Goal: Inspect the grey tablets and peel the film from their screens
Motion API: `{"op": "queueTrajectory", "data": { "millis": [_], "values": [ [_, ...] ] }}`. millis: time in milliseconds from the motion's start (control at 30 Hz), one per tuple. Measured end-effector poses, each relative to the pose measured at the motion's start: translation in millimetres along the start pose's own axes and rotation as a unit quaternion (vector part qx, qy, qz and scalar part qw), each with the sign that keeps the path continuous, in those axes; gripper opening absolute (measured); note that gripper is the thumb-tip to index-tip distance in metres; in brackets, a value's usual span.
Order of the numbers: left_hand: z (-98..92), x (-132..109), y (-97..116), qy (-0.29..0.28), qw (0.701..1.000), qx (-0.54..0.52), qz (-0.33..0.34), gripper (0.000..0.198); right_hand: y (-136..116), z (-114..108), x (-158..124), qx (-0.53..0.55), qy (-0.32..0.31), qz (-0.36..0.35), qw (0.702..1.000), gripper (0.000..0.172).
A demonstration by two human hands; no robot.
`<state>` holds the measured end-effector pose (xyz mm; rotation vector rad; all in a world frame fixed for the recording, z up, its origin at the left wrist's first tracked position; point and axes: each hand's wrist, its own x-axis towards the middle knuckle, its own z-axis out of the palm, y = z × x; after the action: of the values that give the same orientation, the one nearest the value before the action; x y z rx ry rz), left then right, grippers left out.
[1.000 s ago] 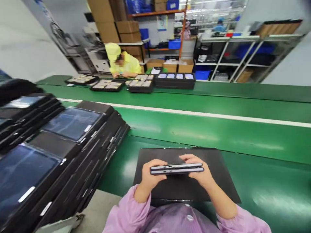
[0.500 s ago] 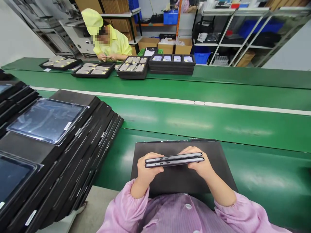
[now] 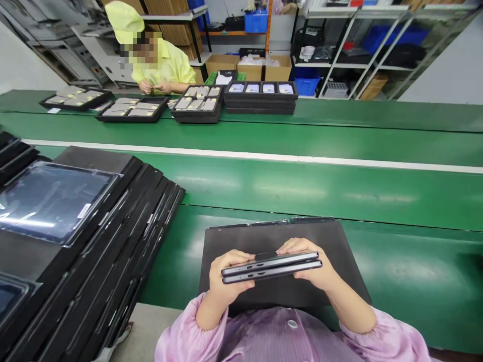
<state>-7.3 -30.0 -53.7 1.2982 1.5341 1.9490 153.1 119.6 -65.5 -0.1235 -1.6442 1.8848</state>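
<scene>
Two thin dark tablets [image 3: 269,268], one stacked over the other, are held edge-on toward me. Their near edges show small ports and slots. My left hand [image 3: 229,275] grips the left ends, thumb below and fingers on top. At the right ends, my right hand [image 3: 310,263] holds the pair the same way. Beneath the tablets, a flat black foam sheet [image 3: 320,296] lies on the green bench. Thin dark edges stick out along its far side.
At left rises a tall, leaning stack of black trays [image 3: 109,236] with a film-wrapped tablet [image 3: 56,198] on top. Across the green bench [image 3: 332,186], a co-worker [image 3: 166,63] in yellow handles something small. Black trays of parts [image 3: 199,113] sit nearby. Shelves [image 3: 350,40] stand behind.
Both hands and the tablets have come slightly lower and nearer to me, and the tablets tilt a little more. The view has shifted a little; the grip stays the same.
</scene>
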Motion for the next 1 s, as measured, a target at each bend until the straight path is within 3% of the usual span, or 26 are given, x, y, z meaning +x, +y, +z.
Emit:
{"op": "queueTrajectory", "data": {
  "millis": [333,633,767,867,1000],
  "values": [
    [-5.6,1.3,0.4,-0.026,0.999,0.005,0.030,0.031,-4.9,0.3,5.5,-0.031,-0.024,-0.035,0.999,0.036],
    [-3.8,-10.7,4.8,-0.053,0.996,0.017,0.072,0.038,-10.1,1.1,-6.8,-0.058,-0.047,-0.070,0.995,0.034],
    [-1.2,-14.4,6.9,-0.042,0.996,0.021,0.072,0.039,-24.8,-0.7,-12.8,-0.140,-0.049,-0.091,0.985,0.040],
    [1.1,-15.7,6.6,-0.050,0.995,0.013,0.086,0.041,-49.5,-3.8,-12.4,-0.298,-0.061,-0.168,0.938,0.030],
    [2.7,-16.5,5.0,-0.056,0.993,0.011,0.108,0.041,-80.4,-5.3,-2.6,-0.458,-0.197,-0.215,0.840,0.013]
  ]
}}
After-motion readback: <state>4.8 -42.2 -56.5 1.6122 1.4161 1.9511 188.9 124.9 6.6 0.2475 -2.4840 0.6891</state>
